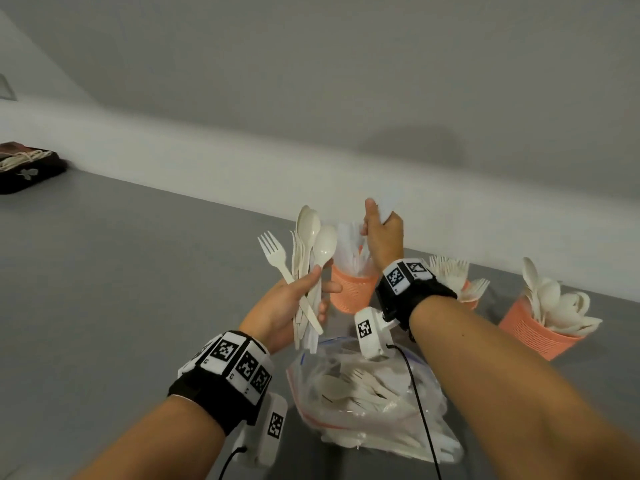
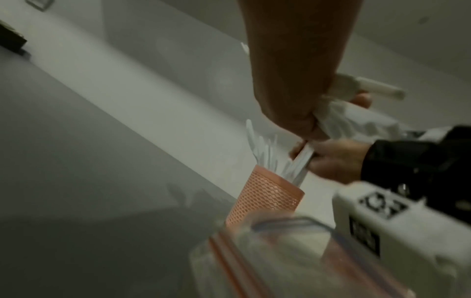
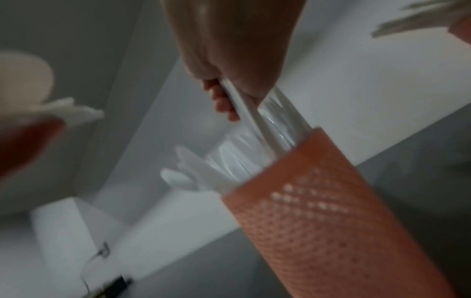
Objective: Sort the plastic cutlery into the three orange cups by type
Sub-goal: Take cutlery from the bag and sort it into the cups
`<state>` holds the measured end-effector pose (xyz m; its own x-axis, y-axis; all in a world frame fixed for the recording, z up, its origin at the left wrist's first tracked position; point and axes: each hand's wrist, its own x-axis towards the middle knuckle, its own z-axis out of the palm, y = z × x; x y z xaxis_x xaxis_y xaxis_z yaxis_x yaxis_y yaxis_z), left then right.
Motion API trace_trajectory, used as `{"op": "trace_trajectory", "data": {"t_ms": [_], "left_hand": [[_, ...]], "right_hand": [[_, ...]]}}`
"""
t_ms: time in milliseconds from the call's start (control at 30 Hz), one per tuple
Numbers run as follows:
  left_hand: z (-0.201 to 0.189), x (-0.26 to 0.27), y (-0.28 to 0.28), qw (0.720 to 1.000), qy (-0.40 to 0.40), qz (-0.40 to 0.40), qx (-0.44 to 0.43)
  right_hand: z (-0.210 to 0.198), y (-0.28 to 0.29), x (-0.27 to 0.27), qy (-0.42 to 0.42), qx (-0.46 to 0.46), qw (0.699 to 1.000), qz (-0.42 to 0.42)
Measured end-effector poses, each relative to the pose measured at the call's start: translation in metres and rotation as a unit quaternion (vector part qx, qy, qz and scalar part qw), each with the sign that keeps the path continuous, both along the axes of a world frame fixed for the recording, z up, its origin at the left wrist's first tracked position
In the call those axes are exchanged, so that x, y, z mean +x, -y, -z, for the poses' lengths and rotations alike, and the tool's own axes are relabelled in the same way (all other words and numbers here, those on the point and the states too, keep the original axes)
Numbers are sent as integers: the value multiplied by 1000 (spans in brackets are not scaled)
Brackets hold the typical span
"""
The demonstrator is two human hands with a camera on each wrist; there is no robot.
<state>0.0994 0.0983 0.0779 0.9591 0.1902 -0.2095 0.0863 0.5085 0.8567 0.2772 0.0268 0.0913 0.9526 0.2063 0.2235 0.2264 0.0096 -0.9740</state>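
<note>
Three orange mesh cups stand on the grey table. The left cup (image 1: 349, 289) holds white knives, the middle cup (image 1: 469, 299) forks, the right cup (image 1: 533, 330) spoons. My right hand (image 1: 377, 220) hovers over the left cup and grips a few white knives (image 3: 254, 119) whose lower ends reach into that cup (image 3: 318, 211). My left hand (image 1: 304, 292), just left of this cup, grips a mixed bundle of a fork (image 1: 273, 252) and spoons (image 1: 323, 245), held upright. In the left wrist view the right hand (image 2: 331, 157) sits above the knife cup (image 2: 265, 199).
A clear zip bag (image 1: 363, 393) with more white cutlery lies near me between my forearms. A dark pouch (image 1: 27, 168) rests at the far left by the white wall ledge. A black cable (image 1: 420, 410) runs from my right wrist over the bag.
</note>
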Motion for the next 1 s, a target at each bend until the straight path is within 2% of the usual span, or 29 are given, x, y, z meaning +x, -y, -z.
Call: {"op": "trace_trajectory", "data": {"t_ms": [67, 133, 233, 367, 467, 533, 600, 633, 700, 767, 833, 900, 1000], "left_hand": [[2, 2, -4, 1000, -2, -9, 3], [3, 5, -7, 1000, 11, -27, 9], [5, 10, -8, 999, 23, -25, 39], [3, 16, -6, 998, -3, -40, 46], [0, 21, -3, 996, -16, -54, 65], [-2, 23, -4, 996, -14, -64, 68], [-4, 25, -5, 996, -10, -71, 53], [-5, 26, -6, 997, -8, -70, 40], [-6, 26, -6, 998, 1, -53, 24], [-8, 26, -5, 999, 14, -25, 14], [-11, 26, -1, 999, 28, 16, 3], [-13, 26, 3, 998, 43, 50, -2], [-14, 25, 6, 996, 48, 68, -12]], "right_hand": [[17, -3, 5, 27, -118, 991, -65], [23, -3, 7, 45, -192, 974, -108], [21, -1, 9, 51, -229, 964, -124], [14, 2, 10, 77, -308, 937, -142], [1, 7, 5, 168, -217, 960, -59], [-12, 12, -3, 245, -136, 960, 12], [-23, 16, -16, 280, -97, 955, 6], [-29, 18, -23, 264, -95, 959, -29], [-35, 21, -39, 165, -158, 963, -145], [-34, 25, -52, 32, -244, 932, -266], [-31, 28, -60, -66, -226, 910, -341], [-26, 30, -62, -121, -160, 916, -347], [-24, 33, -65, -164, -126, 922, -327]]}}
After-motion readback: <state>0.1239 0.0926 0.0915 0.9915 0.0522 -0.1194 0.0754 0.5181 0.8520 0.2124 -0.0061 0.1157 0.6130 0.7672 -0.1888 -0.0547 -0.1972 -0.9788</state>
